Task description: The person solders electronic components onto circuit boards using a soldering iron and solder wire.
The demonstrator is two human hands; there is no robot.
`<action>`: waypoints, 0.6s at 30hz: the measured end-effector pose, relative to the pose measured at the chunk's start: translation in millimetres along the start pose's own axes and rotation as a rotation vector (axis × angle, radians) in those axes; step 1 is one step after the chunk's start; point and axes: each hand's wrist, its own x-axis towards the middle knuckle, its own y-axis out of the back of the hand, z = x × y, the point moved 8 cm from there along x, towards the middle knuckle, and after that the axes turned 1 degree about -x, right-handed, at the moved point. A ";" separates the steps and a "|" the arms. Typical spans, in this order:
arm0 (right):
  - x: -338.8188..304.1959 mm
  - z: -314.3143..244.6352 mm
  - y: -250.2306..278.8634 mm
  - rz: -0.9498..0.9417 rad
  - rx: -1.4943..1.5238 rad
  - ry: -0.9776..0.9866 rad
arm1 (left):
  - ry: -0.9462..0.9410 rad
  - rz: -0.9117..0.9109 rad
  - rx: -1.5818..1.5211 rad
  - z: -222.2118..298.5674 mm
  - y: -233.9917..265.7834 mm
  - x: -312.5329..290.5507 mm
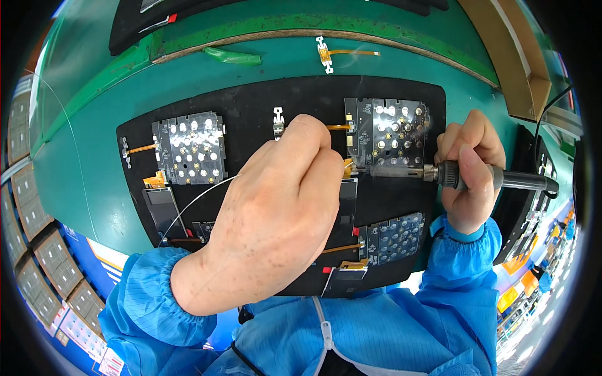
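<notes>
- Lying almost level across the picture, the soldering iron [439, 172] has its long axis running left to right, with the metal tip pointing left and the dark handle and cord trailing off to the right.
- Its tip meets the lower left corner of the upper right keypad board [389, 135], at the small orange flex joint there; a faint wisp of smoke rises over that board.
- The right hand [470, 169] is wrapped tight round the iron's black grip, fingers curled fully closed on it, thumb on top.
- The left hand [276, 213] is nearly closed, fingertips pinched together just left of the iron's tip; a thin solder wire [200, 199] runs out from under it toward the lower left, so it seems to pinch that wire, though the fingertips themselves are hidden by the back of the hand.
- All this sits on a black mat [251, 100] on the green worktop [81, 163].
- A second keypad board [190, 148] lies well to the left on the mat, and a third, bluish one [395, 238] lies below the iron.
- A loose flex strip [342, 54] lies on the worktop beyond the mat.
- Both forearms wear blue sleeves [150, 294].
</notes>
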 end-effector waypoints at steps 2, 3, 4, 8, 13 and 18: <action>0.4 0.8 0.5 0.006 -0.004 0.008 | -0.001 0.001 0.001 -0.5 -1.0 0.3; 0.7 0.9 1.7 0.020 -0.008 0.017 | -0.002 0.003 0.000 -0.5 -1.1 0.1; 0.8 0.4 3.0 0.034 -0.013 0.027 | -0.006 0.003 0.003 -0.1 -1.2 0.2; 1.1 -0.3 1.3 0.007 -0.006 0.036 | -0.002 -0.011 -0.016 -0.7 -2.7 0.9; 0.6 0.7 4.2 0.025 -0.014 0.041 | 0.003 -0.027 -0.007 -0.1 -4.5 3.6; -0.8 4.0 5.3 -0.038 -0.071 -0.026 | 0.234 -0.051 -0.115 -18.7 1.5 4.4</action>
